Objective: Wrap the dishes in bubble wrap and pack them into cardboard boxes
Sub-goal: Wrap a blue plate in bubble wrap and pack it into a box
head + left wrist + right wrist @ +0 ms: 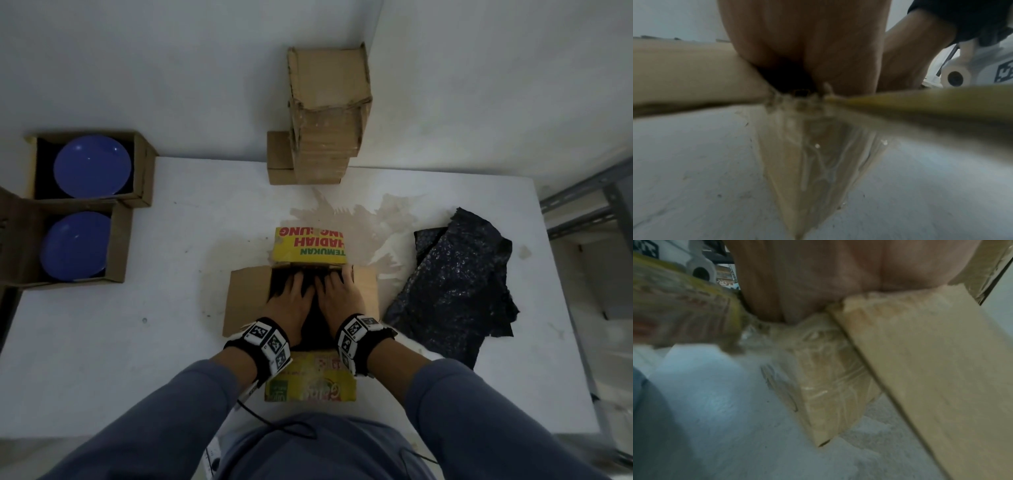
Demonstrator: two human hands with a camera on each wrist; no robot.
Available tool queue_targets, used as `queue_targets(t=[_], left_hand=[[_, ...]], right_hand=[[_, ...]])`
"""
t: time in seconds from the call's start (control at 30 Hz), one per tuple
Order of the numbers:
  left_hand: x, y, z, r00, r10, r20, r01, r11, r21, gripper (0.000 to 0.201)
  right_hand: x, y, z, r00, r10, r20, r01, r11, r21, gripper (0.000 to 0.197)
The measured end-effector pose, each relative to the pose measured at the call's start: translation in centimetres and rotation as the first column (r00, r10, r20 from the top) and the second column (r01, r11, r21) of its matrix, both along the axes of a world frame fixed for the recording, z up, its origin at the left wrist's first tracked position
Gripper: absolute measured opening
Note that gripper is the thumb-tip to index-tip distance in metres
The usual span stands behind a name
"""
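An open cardboard box [245, 294] with yellow printed flaps [310, 248] sits on the white table in front of me. Both hands reach down into it side by side, onto something dark inside. My left hand [291, 294] and right hand [337, 291] lie flat with fingers spread; the fingertips are in shadow. A crumpled sheet of dark bubble wrap [452, 277] lies to the right of the box. Two blue plates [92, 166] [75, 245] rest in two open boxes at the left. The wrist views show only palms [807, 40] [828, 272] and the box corner [834, 378].
A tall stack of flattened cardboard [329, 113] stands at the back of the table [102, 342] by the wall. A brown stain [370, 219] marks the tabletop behind the box. Metal shelving [589, 212] stands to the right of the table.
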State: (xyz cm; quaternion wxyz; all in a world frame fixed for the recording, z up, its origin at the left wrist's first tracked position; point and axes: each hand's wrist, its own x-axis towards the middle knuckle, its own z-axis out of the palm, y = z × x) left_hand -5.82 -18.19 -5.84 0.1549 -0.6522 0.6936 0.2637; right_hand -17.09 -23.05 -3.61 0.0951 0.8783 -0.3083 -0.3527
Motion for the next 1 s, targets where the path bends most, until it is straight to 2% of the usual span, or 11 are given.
queue_targets(t=[0.23,0.43,0.67,0.83,1.0], left_hand=[[-0.2,0.3,-0.5,0.999,-0.005,0.054,0.005,1.0,-0.003,0.101],[-0.2,0.0,-0.2,1.0,-0.021,-0.002,0.022,0.998,0.059,0.106],[-0.3,-0.3,-0.2,0.998,-0.039,0.049,0.036,0.998,0.059,0.089],[0.0,-0.3,-0.3,0.998,-0.052,0.023,0.05,0.998,0.047,0.097],[0.2,-0.2,0.0,0.995,-0.033,0.094,0.035,0.999,-0.02,0.088]], right_hand=[[0.8,0.1,0.1,1.0,-0.011,-0.028,0.011,1.0,-0.022,0.048],[0.4,0.5,-0.7,0.995,0.04,-0.095,-0.043,0.998,-0.039,0.046],[0.3,1.2,-1.0,0.996,0.0,-0.087,-0.004,0.999,-0.035,0.047],[0.5,0.6,-0.6,0.998,-0.046,-0.032,0.046,0.999,-0.005,0.047],[1.3,0.9,0.7,0.999,-0.051,0.007,0.051,0.997,0.053,0.04]])
